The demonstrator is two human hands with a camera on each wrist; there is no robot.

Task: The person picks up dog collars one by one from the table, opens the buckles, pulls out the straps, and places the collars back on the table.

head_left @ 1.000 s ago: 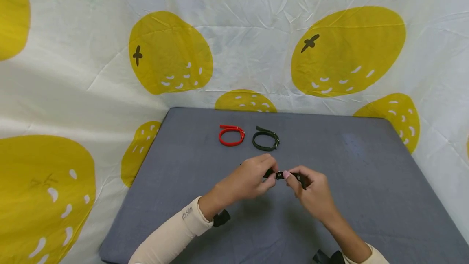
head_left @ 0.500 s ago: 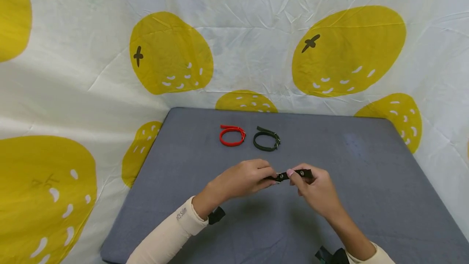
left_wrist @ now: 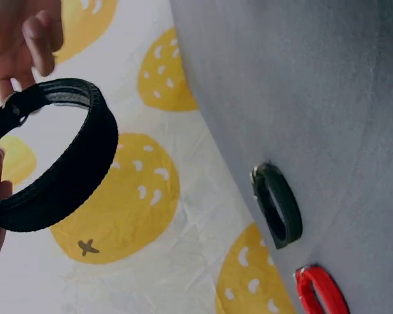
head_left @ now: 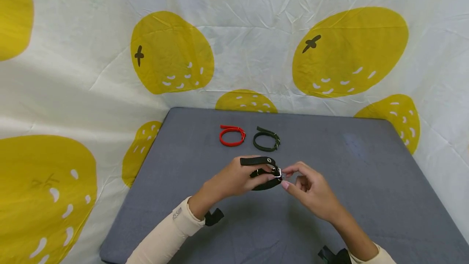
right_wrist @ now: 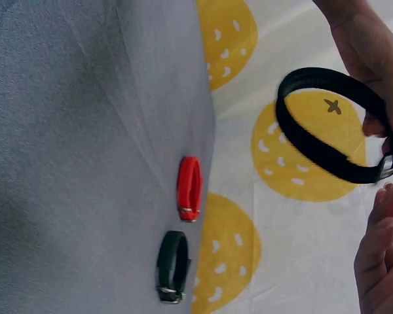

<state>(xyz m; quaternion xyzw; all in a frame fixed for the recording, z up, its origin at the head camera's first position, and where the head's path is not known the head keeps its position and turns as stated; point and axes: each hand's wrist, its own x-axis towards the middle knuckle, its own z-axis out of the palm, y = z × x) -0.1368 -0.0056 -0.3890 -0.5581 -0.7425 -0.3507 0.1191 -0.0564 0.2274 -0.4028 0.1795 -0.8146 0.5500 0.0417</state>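
Observation:
My left hand (head_left: 234, 178) pinches a black buckled collar (head_left: 259, 161) near its metal buckle (head_left: 279, 173). The collar forms a loop, its loose end with an eyelet arching back over the hand. Seen from the left wrist, the black band (left_wrist: 85, 163) hangs as a wide ring, the left fingers at its lower left side. My right hand (head_left: 311, 190) is just right of the buckle, thumb and forefinger parted, fingertips close to the metal. In the right wrist view these fingers (right_wrist: 383, 229) sit just below the buckle, holding nothing.
A red collar (head_left: 231, 145) and a dark green collar (head_left: 264, 149), both fastened in loops, lie side by side farther back on the grey padded table (head_left: 329, 146). White cloth with yellow fruit shapes (head_left: 172, 52) hangs behind and to the left.
The right hand has let go of the black collar's strap end, which now springs back toward the left over the left hand. The left hand keeps its hold; the other collars stay put.

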